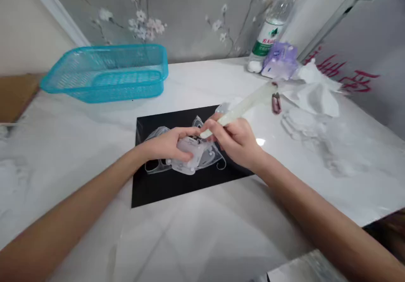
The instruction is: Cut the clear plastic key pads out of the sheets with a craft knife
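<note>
My left hand (pixel 172 142) rests over the black sheet (pixel 152 191), its thumb and fingers closed on a frosted, translucent plastic piece (pixel 193 151) with small round bumps. In my right hand (pixel 236 140) is a long, pale yellow-green flat stick (pixel 248 102), gripped like a pen and slanting up to the right. Its lower end meets the fingers of both hands at the plastic piece, and the exact contact is hidden. Other clear, curved plastic pieces (pixel 218 157) lie beneath and around my hands on the sheet.
A turquoise plastic basket (pixel 126 92) stands at the back left. At the back right are a water bottle (pixel 265 41), a purple packet (pixel 280 60) and crumpled white tissue (pixel 319 94). A small dark-red object (pixel 276 104) and more translucent pieces (pixel 303 130) are to the right.
</note>
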`<state>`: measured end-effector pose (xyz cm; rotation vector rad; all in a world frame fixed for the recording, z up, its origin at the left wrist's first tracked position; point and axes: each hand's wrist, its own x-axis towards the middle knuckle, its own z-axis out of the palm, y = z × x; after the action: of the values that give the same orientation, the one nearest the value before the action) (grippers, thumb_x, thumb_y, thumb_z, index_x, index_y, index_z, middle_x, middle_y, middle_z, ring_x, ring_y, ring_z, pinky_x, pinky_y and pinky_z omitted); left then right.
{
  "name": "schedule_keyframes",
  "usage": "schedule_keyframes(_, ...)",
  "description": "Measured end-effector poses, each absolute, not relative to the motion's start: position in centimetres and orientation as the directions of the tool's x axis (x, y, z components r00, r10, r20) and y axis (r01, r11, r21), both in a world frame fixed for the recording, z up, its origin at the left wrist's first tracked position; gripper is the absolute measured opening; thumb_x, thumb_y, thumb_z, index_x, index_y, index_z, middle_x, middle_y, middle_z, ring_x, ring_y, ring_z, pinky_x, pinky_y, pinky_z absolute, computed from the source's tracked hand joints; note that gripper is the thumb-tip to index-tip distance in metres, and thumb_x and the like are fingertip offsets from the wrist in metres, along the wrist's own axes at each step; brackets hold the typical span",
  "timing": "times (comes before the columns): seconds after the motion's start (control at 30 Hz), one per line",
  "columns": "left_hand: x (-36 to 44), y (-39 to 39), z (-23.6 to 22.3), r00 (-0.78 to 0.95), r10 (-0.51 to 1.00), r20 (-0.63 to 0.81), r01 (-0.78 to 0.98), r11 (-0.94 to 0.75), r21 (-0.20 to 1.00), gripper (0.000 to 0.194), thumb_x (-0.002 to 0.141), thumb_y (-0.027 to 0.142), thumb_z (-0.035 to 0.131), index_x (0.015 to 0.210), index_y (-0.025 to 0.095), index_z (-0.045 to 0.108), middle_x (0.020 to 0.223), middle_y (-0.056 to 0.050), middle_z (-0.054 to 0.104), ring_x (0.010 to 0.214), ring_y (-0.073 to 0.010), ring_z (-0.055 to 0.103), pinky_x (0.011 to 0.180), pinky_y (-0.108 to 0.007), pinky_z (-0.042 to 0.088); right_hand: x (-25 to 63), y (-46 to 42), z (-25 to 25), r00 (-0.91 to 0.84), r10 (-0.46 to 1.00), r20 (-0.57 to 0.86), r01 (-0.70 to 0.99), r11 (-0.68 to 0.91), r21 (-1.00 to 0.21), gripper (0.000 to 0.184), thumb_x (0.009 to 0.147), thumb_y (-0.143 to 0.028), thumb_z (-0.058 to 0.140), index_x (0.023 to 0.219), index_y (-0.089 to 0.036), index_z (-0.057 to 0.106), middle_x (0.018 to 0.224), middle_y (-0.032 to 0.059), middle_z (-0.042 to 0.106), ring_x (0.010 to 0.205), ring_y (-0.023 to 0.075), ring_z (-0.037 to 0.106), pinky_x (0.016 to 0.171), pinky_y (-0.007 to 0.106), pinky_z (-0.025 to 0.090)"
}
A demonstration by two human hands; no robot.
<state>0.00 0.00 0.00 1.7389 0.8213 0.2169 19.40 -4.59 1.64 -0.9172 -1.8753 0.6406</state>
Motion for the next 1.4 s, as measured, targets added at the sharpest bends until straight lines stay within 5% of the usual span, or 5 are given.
schedule_keyframes(0.17,0.2,0.0,0.1,0.716,0.665,-0.213,0.365,-0.096,0.926,0.06,0.059,0.019,0.07,0.119,0.023,0.062,0.121,-0.001,0.063,0.098,-0.0196,0.062,0.078,-0.025,0.049,20.2,-4.1,2.1,-0.297,0.817,0.494,0.314,0.572,-0.758,0.036,0.096,-0.027,0.041,0.062,-0.017,0.046,0.057,-0.0038,0.044,0.051,0.0054,0.047,0.052,0.02,0.036)
schedule_keyframes(0.77,0.2,0.2,-0.3,0.736,0.652,-0.182,0.225,0.018,0.974,0.048,0.057,0.013,0.073,0.104,0.022,0.071,0.091,-0.001,0.071,0.071,-0.0149,0.064,0.062,-0.022,0.05,20.6,-4.0,2.3,-0.45,0.785,0.425,0.419,0.606,-0.676,0.036,0.097,-0.027,0.039,0.067,-0.015,0.053,0.055,-0.0045,0.038,0.05,0.005,0.036,0.05,0.019,0.031)
schedule_keyframes(1.13,0.4,0.3,-0.1,0.788,0.614,-0.046,0.077,-0.024,0.997,0.03,0.063,0.009,0.071,0.09,0.021,0.073,0.093,-0.002,0.072,0.086,-0.0177,0.066,0.085,-0.03,0.048,20.8,-3.9,2.6,-0.486,0.793,0.368,0.346,0.561,-0.752,0.037,0.097,-0.028,0.04,0.067,-0.015,0.057,0.058,-0.0038,0.051,0.054,0.0046,0.045,0.054,0.017,0.035)
schedule_keyframes(1.4,0.8,-0.1,0.1,0.748,0.66,-0.067,0.132,-0.049,0.99,0.017,0.069,0.016,0.072,0.086,0.018,0.069,0.093,-0.002,0.07,0.088,-0.0162,0.064,0.084,-0.029,0.048,21.0,-3.8,2.4,-0.478,0.794,0.377,0.319,0.556,-0.767,0.035,0.096,-0.027,0.042,0.066,-0.015,0.056,0.057,-0.0049,0.048,0.052,0.0042,0.042,0.052,0.018,0.033)
